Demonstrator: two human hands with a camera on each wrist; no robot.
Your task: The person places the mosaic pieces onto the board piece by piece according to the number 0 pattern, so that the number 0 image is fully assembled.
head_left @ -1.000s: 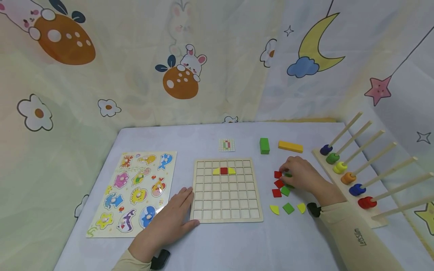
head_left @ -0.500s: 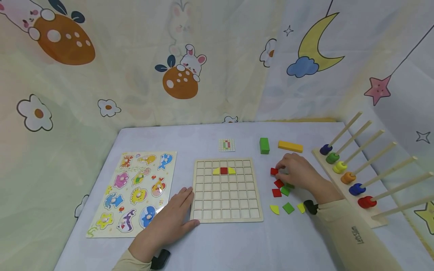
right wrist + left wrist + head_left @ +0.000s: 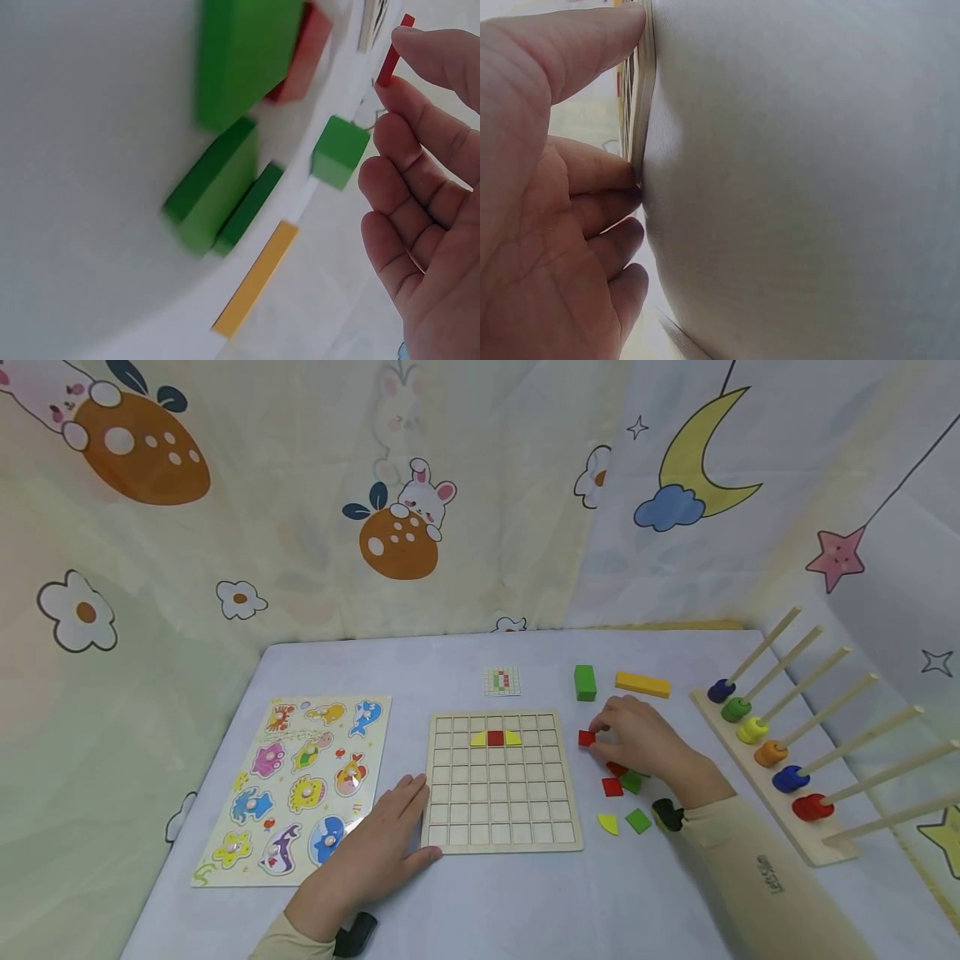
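My right hand [image 3: 643, 739] pinches a red square tile [image 3: 587, 738] between thumb and index finger, just right of the wooden grid board [image 3: 501, 849]. In the right wrist view the same red tile [image 3: 395, 51] shows edge-on at the fingertips. My left hand [image 3: 378, 831] lies with fingers extended along the board's left edge, thumb at its lower left corner. On the grid's second row, a red square [image 3: 496, 738] sits between two yellow quarter-round pieces. Loose red, green [image 3: 638, 821] and yellow [image 3: 608, 824] tiles lie below and under the right hand, some partly hidden.
A small pattern card [image 3: 501, 682] lies behind the board. Green [image 3: 585, 683] and orange [image 3: 642, 684] blocks stand at the back right. An animal knob puzzle [image 3: 255, 874] lies on the left, and a peg stand with coloured beads [image 3: 840, 853] stands on the right.
My right hand has drawn a red tile out of the loose pile and carried it left toward the board. The left hand has stayed in place.
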